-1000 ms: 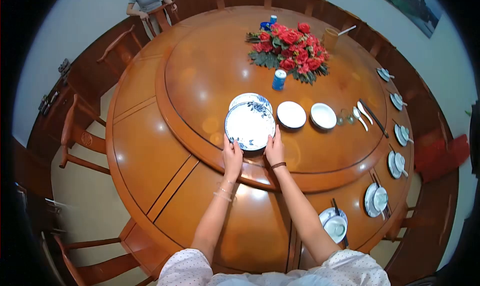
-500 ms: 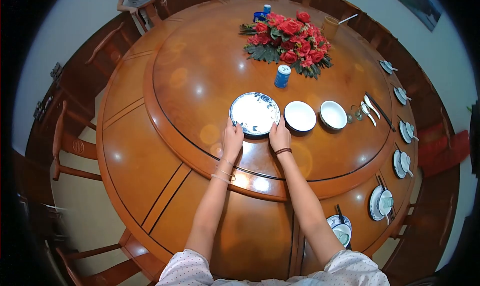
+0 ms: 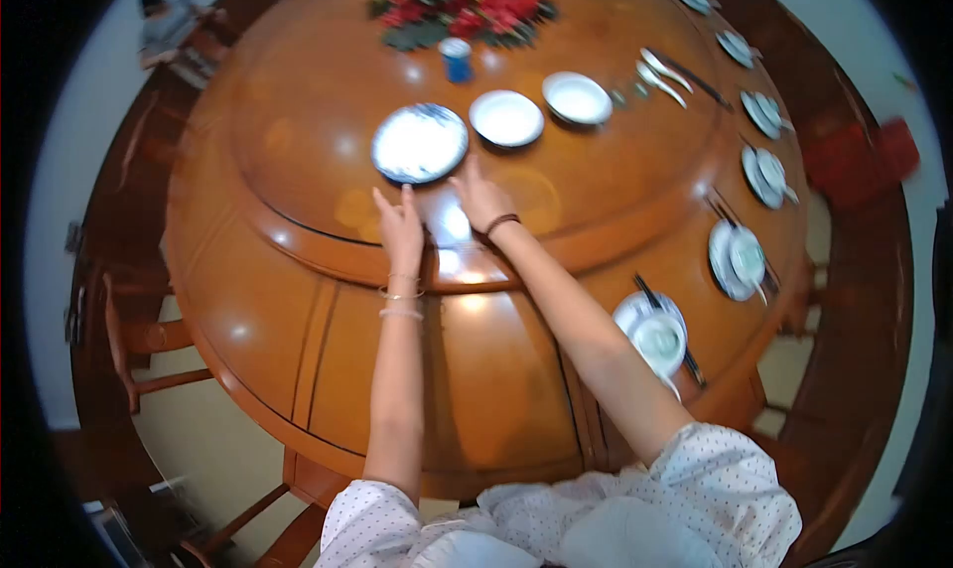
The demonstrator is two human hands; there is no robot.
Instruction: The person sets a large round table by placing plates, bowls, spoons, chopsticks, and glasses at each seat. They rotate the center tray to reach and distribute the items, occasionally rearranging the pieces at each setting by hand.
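A white plate with a blue floral rim (image 3: 420,143) lies on the round wooden turntable (image 3: 328,203). Just below its near edge is my left hand (image 3: 400,228), fingers apart and holding nothing. My right hand (image 3: 481,196) is at the plate's lower right, open, its fingers extended and empty. To the right of the plate sit two white bowls, one nearer (image 3: 506,118) and one farther right (image 3: 577,98). A blue can (image 3: 457,61) stands behind the plate.
Red flowers (image 3: 467,2) stand at the back. White spoons (image 3: 663,76), black chopsticks (image 3: 700,79) and small glasses lie right of the bowls. Place settings (image 3: 650,335) line the right edge. Wooden chairs surround the table, and a person (image 3: 179,32) is at the upper left.
Both hands have let go of the plate and drawn back slightly from its edge. The view has shifted, so the table's contents appear higher and farther left.
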